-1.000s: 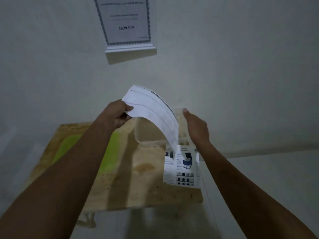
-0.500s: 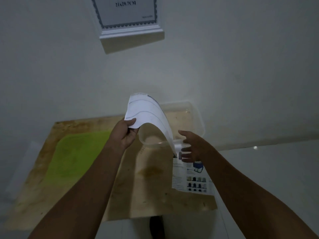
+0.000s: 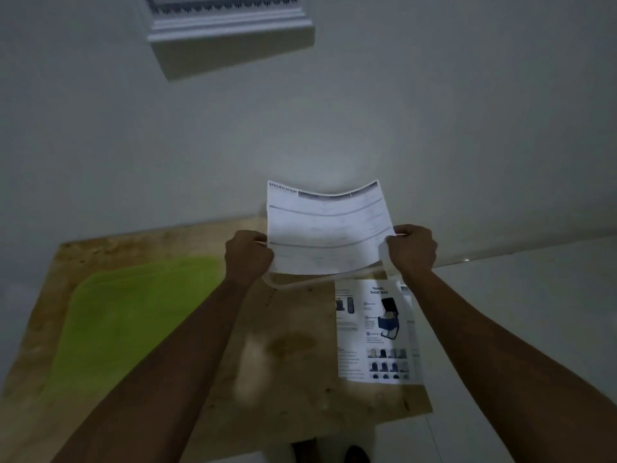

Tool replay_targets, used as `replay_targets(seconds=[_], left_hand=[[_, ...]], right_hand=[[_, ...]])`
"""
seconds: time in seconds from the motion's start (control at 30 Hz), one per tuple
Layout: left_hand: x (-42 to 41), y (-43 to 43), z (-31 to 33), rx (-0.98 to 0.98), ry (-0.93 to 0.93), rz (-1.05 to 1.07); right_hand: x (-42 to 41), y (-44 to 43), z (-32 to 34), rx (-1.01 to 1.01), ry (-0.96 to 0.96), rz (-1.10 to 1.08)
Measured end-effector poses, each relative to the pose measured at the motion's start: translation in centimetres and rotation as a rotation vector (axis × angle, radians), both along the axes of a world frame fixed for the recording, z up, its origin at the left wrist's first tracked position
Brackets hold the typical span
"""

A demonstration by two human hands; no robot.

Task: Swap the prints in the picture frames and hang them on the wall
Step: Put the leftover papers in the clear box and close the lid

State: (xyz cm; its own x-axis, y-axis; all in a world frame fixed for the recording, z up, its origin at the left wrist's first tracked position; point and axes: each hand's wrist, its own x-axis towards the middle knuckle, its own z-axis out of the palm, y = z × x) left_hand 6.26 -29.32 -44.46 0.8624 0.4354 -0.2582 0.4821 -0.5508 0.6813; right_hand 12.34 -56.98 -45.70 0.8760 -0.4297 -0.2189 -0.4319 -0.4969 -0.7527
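I hold a white specification print (image 3: 325, 228) flat and slightly sagging above the table's far side. My left hand (image 3: 247, 253) pinches its left edge and my right hand (image 3: 412, 248) pinches its right edge. A second print showing a travel shoe bag (image 3: 375, 332) lies face up on the wooden table (image 3: 293, 379), below my right hand. A white picture frame (image 3: 230, 21) hangs on the wall at the top, with only its lower part in view. A clear plastic container (image 3: 300, 284) is mostly hidden under the held print.
A lime-green mat (image 3: 127, 315) covers the table's left half. The white wall rises right behind the table. Pale floor lies to the right, and dark footwear (image 3: 355, 454) shows below the table's near edge.
The print, curled and held only by my left hand before, is now spread flat between both hands. My right hand rose from the table to take its right edge. The view tilted downward.
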Motion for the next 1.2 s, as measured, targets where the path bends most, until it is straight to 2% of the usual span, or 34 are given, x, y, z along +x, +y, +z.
replay_targets(seconds=[0.13, 0.27, 0.33, 0.4, 0.5, 0.57, 0.63, 0.73, 0.87, 0.97, 1.07, 1.2], left_hand=[[1.3, -1.6, -1.8, 0.078, 0.039, -0.012], [1.4, -1.4, -3.4, 0.205, 0.056, -0.111], [1.2, -1.4, -4.0, 0.351, 0.085, -0.197], [1.0, -1.5, -4.1, 0.585, 0.119, -0.305], [0.9, -1.7, -4.8, 0.814, 0.123, -0.418], [0.8, -1.7, -5.5, 0.876, 0.121, -0.435], [0.9, -1.7, -6.2, 0.830, 0.108, -0.440], [0.4, -2.3, -6.3, 0.726, -0.003, -0.402], [-2.1, -5.2, -6.9, 0.623, -0.309, -0.394], [-4.9, -8.5, -8.1, 0.554, -0.387, -0.424], [-8.0, -12.1, -9.6, 0.522, -0.283, -0.437], [-11.5, -15.9, -11.2, 0.451, -0.037, -0.386]], right_hand=[[1.2, 0.5, -1.9, -0.115, 0.004, 0.124], [2.3, 1.1, -3.5, -0.263, 0.007, 0.214], [2.6, 1.2, -4.4, -0.388, 0.020, 0.331], [2.8, 1.2, -5.1, -0.576, 0.044, 0.444], [2.8, 1.6, -5.7, -0.788, 0.042, 0.477], [2.5, 1.9, -5.9, -0.824, 0.051, 0.455], [2.1, 1.9, -6.4, -0.833, 0.052, 0.444], [1.2, 1.7, -6.5, -0.716, -0.024, 0.399], [-1.9, 0.2, -6.9, -0.386, -0.164, 0.155], [-6.2, -2.3, -8.2, -0.238, -0.097, 0.012], [-10.6, -5.5, -9.7, -0.107, 0.015, -0.052], [-14.4, -8.5, -11.5, 0.125, 0.215, 0.083]])
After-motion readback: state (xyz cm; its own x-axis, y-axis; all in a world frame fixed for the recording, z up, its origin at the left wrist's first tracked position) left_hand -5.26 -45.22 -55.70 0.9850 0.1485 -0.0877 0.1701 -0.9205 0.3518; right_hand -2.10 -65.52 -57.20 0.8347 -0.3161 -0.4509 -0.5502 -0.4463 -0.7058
